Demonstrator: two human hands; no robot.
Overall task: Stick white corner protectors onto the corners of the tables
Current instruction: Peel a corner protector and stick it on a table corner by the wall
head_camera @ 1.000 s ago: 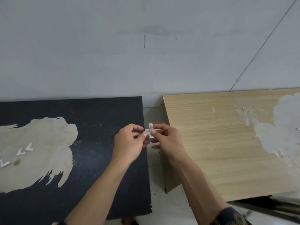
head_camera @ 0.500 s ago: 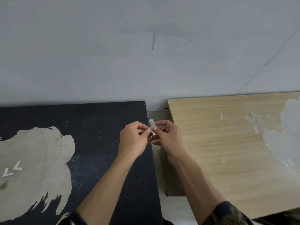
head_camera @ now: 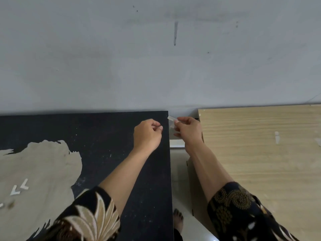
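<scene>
Grey plastered wall (head_camera: 156,66) fills the far half of the view, and two tables stand against it. On the left is a black table (head_camera: 104,136) with a large pale patch (head_camera: 43,171) where the finish is worn off, and on the right a wooden table (head_camera: 260,171). A narrow strip of tiled floor (head_camera: 178,171) runs between them, where a bare foot (head_camera: 178,220) shows near the bottom. The left hand (head_camera: 147,134) hovers over the black table near its far right corner, fingers curled, thumb tip against the forefinger; whether anything lies between them cannot be told. The right hand (head_camera: 188,129) is over the gap and pinches a white corner protector (head_camera: 171,119) just beside that same corner. Spare protectors (head_camera: 24,184) lie on the pale patch at the far left.
</scene>
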